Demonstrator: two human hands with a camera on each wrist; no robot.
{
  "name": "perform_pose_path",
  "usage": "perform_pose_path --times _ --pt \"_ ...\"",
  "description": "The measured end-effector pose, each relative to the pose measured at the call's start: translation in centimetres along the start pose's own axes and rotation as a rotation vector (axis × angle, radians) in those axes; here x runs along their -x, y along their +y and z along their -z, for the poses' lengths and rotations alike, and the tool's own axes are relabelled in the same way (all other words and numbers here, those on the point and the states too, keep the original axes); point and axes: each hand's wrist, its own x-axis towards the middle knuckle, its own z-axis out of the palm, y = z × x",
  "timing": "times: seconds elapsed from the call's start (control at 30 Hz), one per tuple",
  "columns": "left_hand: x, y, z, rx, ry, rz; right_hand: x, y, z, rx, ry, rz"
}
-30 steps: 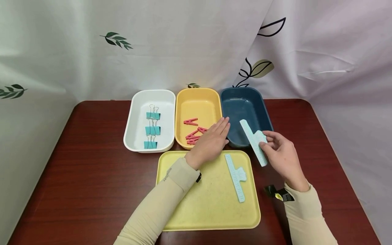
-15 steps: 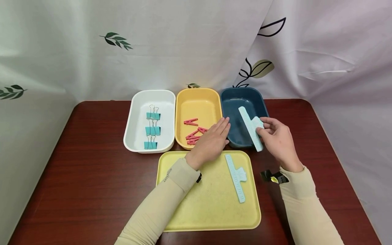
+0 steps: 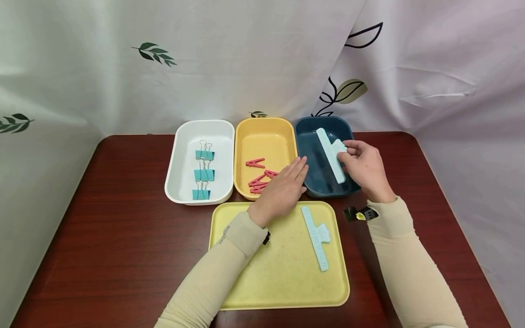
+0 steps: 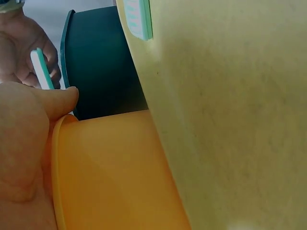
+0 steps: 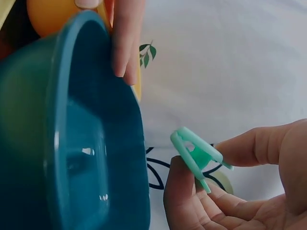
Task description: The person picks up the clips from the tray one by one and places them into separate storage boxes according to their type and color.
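My right hand (image 3: pixel 366 169) pinches a long pale mint clip (image 3: pixel 330 155) by its handle, holding it over the dark blue bin (image 3: pixel 313 180). In the right wrist view the clip (image 5: pixel 196 153) appears end-on between thumb and fingers, apart from the bin's rim (image 5: pixel 60 96). With straight fingers, my left hand (image 3: pixel 280 193) rests at the near rims where the yellow bin (image 3: pixel 266 130) and the blue bin meet. A second mint clip (image 3: pixel 316 239) lies on the right side of the yellow tray (image 3: pixel 283 282). Part of the yellow bin's contents is hidden by the left hand.
The white bin (image 3: pixel 172 168) at the left holds three teal binder clips (image 3: pixel 203 175). Several red clothespins (image 3: pixel 256 182) lie in the yellow bin. A patterned curtain (image 3: pixel 246 59) hangs behind the dark red table (image 3: pixel 123 237).
My right hand has moved away from me and slightly left, carrying the mint clip from the blue bin's near right edge to above its middle. The left hand has stayed in place.
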Motion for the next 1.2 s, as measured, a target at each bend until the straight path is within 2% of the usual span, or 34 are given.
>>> perform_pose_path --times 0.53,0.93,1.2 --pt "0.0 -0.1 0.0 -0.005 -0.001 0.006 -4.2 -0.8 -1.5 0.072 -0.097 -0.053" --pt "0.0 -0.1 -0.1 0.011 -0.001 0.014 -6.7 -0.5 -2.4 0.061 -0.172 -0.168" --pt "-0.1 0.0 -0.1 0.004 -0.013 0.022 -7.8 0.0 -3.1 0.080 -0.224 -0.213"
